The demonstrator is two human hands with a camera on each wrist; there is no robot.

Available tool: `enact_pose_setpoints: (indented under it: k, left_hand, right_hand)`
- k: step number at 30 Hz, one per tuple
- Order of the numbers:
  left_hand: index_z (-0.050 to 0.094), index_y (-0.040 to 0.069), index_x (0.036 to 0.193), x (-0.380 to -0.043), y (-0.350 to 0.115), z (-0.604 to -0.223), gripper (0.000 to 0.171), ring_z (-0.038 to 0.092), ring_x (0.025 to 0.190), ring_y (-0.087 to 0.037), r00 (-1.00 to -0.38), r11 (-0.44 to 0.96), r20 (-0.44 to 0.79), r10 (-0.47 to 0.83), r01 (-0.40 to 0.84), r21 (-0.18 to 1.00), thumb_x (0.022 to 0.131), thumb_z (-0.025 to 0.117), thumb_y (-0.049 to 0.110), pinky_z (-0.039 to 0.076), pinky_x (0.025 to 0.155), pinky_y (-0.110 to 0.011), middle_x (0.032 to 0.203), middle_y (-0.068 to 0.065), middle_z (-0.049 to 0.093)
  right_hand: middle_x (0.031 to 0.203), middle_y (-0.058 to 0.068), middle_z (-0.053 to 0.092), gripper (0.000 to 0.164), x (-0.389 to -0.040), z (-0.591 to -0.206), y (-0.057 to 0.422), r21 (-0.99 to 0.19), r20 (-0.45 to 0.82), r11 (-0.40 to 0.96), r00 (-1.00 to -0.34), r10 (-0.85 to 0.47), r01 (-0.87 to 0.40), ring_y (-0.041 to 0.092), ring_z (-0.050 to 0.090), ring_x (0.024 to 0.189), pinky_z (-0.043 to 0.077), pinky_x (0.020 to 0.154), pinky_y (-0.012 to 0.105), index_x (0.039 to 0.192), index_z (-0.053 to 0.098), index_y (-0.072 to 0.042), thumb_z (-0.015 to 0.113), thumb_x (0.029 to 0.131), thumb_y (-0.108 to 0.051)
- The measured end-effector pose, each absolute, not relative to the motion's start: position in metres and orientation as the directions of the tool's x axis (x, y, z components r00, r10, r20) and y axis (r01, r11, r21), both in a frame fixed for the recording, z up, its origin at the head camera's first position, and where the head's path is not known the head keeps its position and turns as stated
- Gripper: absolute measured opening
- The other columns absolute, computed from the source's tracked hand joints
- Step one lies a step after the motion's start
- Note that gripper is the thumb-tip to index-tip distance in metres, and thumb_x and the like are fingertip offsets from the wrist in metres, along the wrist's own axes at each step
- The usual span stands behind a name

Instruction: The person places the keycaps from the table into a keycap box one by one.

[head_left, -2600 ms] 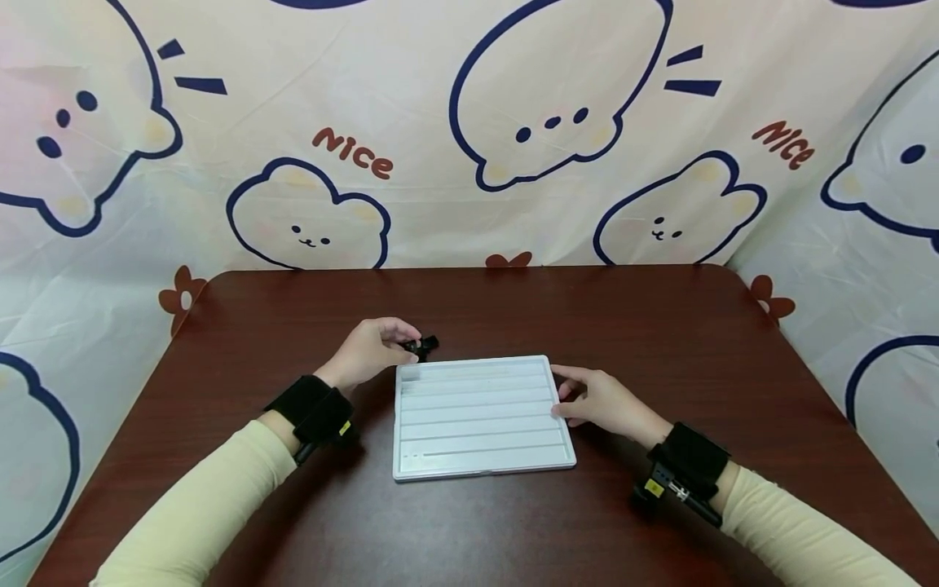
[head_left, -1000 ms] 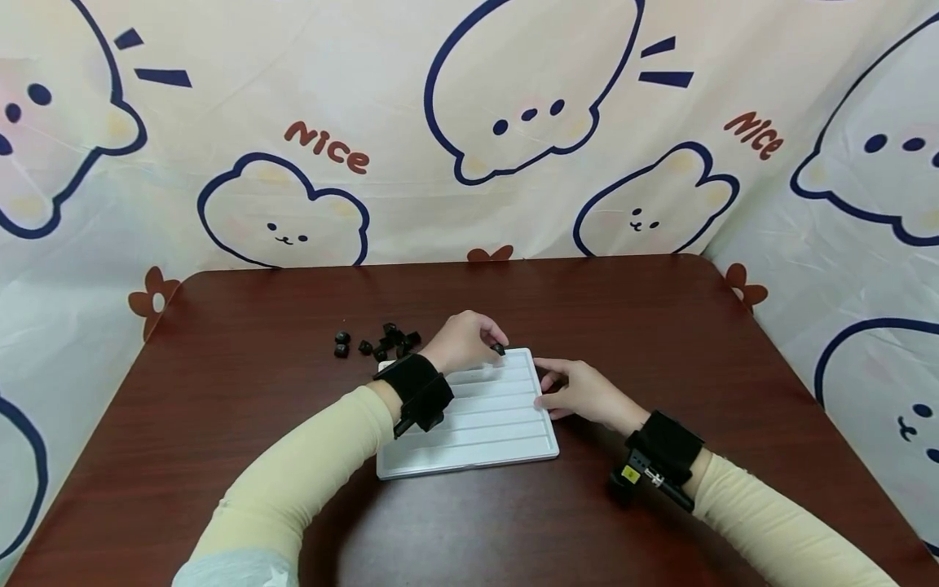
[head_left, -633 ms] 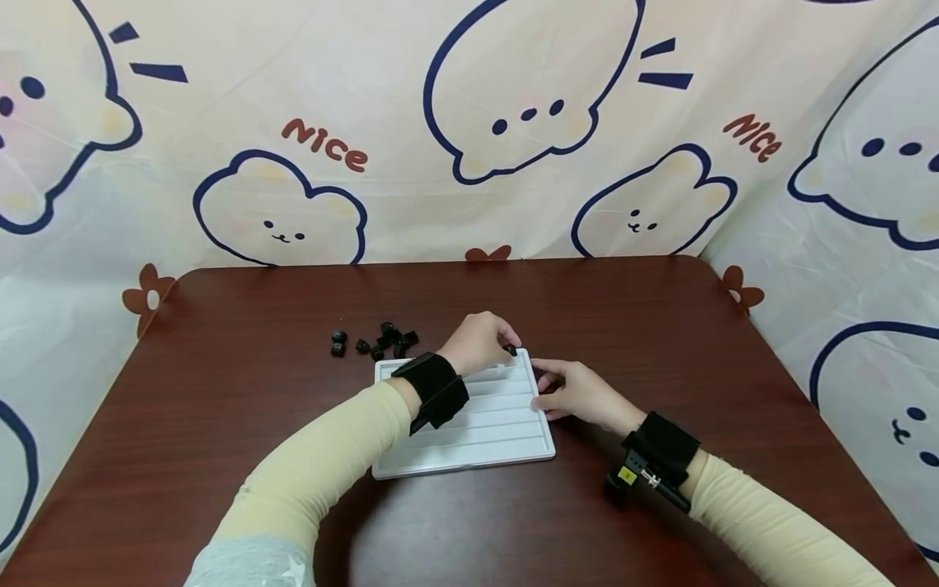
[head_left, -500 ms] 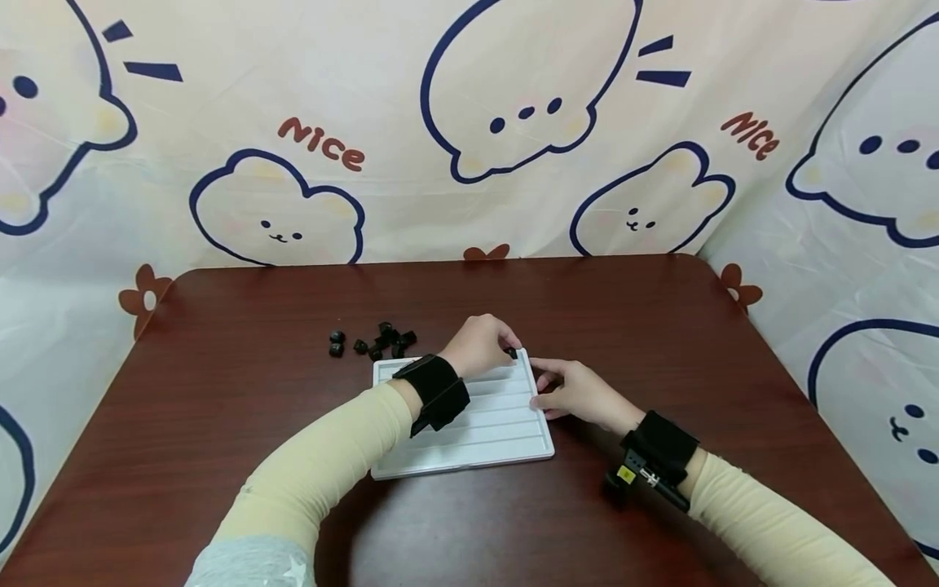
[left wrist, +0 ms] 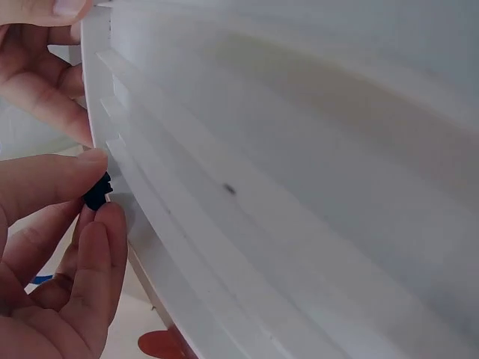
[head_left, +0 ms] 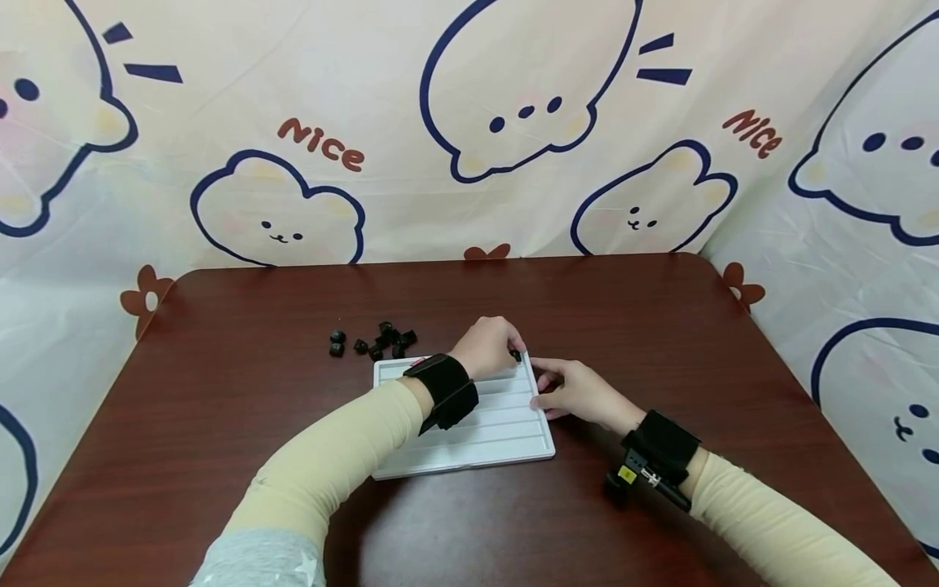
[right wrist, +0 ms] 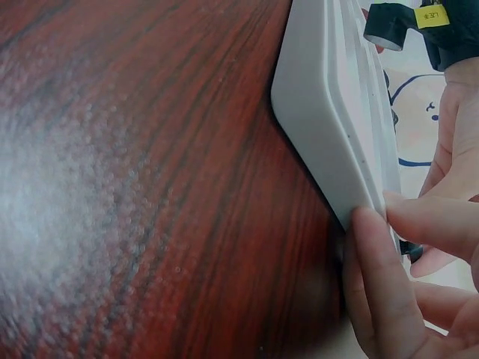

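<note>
Two "Nice" prints (head_left: pixel 318 142); left hand (head_left: pixel 487 346) pinches black piece (left wrist: pixel 97 194); right hand (head_left: pixel 583 395) grips white tray (head_left: pixel 506 424)

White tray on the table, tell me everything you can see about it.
The white tray is shallow and rectangular, with rounded corners, a raised rim and parallel ridges forming long rows. It looks like smooth plastic, with a small dark speck inside. It lies flat on the brown table, the left arm hiding part of it. The right hand's grip is on its right edge; the left hand's grip holds a black piece at its far right corner, and whether that piece touches it I can't tell.
</note>
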State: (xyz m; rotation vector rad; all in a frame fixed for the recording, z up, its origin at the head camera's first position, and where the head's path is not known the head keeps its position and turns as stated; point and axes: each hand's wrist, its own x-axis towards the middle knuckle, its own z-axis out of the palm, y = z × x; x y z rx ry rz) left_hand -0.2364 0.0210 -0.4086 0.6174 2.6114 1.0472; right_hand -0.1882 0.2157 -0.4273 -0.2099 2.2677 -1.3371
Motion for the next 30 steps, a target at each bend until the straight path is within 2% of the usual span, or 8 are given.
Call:
enact_pose_setpoints:
  k: [10,17,30]
  left_hand:
    - [0.081,0.005,0.095,-0.2358,0.0268,-0.4094,0.012,0.061,0.085,-0.015,-0.871,0.688,-0.049,0.489,0.351,0.635,0.087,0.076,-0.003,0.051,0.075,-0.025,0.097,-0.004,0.072]
    - [0.077,0.006,0.088,-0.2370,0.0284,-0.4099,0.008,0.059,0.080,-0.015,-0.860,0.707,-0.021,0.511,0.405,0.580,0.087,0.077,-0.002,0.049,0.071,-0.024,0.088,-0.002,0.069]
    - [0.077,0.005,0.089,-0.2350,0.0214,-0.4083,0.009,0.058,0.078,-0.016,-0.853,0.683,-0.040,0.521,0.388,0.619,0.087,0.075,-0.004,0.048,0.070,-0.024,0.086,-0.002,0.067]
  right_hand:
    - [0.103,0.016,0.057,0.070,-0.1863,-0.4251,0.2144,-0.864,-0.318,0.494,-0.863,-0.392,0.094,0.019,0.064,0.080,0.060,0.071,0.035,0.150,0.041,0.011,0.074,0.089,0.005]
    - [0.103,0.016,0.057,0.070,-0.1863,-0.4244,0.2143,-0.863,-0.316,0.497,-0.863,-0.395,0.089,0.018,0.063,0.080,0.060,0.071,0.035,0.150,0.041,0.011,0.074,0.089,0.005]
    - [0.101,0.015,0.057,0.070,-0.1854,-0.4223,0.2126,-0.852,-0.320,0.517,-0.865,-0.386,0.084,0.019,0.063,0.079,0.060,0.071,0.036,0.150,0.042,0.010,0.075,0.089,0.003]
